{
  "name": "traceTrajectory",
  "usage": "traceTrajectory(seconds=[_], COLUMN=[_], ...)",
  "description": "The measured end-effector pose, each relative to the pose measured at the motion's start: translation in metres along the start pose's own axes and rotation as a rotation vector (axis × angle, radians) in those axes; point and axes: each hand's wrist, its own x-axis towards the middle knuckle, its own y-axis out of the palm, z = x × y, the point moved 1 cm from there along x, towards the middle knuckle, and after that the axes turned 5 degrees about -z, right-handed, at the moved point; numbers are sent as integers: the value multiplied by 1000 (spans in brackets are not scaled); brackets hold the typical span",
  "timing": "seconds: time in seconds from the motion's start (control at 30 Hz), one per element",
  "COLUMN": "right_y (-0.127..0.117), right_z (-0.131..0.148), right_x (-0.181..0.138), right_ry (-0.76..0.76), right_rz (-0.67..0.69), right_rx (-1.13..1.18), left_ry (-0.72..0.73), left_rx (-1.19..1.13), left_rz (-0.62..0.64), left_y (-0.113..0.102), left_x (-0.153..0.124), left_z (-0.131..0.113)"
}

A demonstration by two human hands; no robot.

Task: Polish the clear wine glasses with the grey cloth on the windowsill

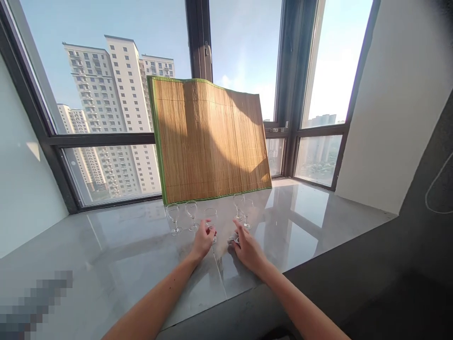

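Several small clear stemmed glasses stand in a row on a polished grey stone sill (134,255) in front of a bamboo mat (210,139) propped against the window. My left hand (203,240) is closed around the stem of the middle glass (211,218). Two more glasses (173,218) (191,215) stand to its left. My right hand (247,248) rests on the sill with the index finger stretched forward, its fingers on the base of a small glass (234,239) that lies low under them. Two upright glasses (239,206) (248,211) stand just beyond it.
Large windows behind the mat look onto tall apartment blocks. A white wall (389,118) closes the right side and a dark surface (406,264) runs along the near right. The sill drops off at its near edge by my forearms.
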Motion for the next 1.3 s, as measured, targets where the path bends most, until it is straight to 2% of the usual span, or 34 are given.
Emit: traceTrajectory(seconds=[0.07,0.13,0.23,0.37,0.53,0.6,0.77,0.87,1.03,1.3], right_y=[3,3,2,9,10,7,-1,-4,-7,-1], right_z=[-3,1,5,-3,-8,-4,17,24,21,16], right_x=[-4,-7,-9,-13,-17,-18,-24,-25,-27,-32], right_ry=[27,21,13,66,131,193,282,340,209,-90], right_rz=[72,87,42,-28,-23,-10,32,136,232,238], right_rx=[-67,-108,-124,-69,23,-64,-477,-527,-469,-367], left_ry=[7,16,21,30,35,43,50,31,46,75], left_rx=[7,26,44,41,51,66,77,58,29,86], left_rz=[16,33,43,47,65,76,80,77,92,81], left_y=[-2,-5,-8,-8,-9,-10,-11,-10,-9,-10], left_x=[-1,-2,-2,-1,-1,-2,-4,-4,-3,-3], left_z=[-2,-4,-4,0,2,0,-3,-2,0,0])
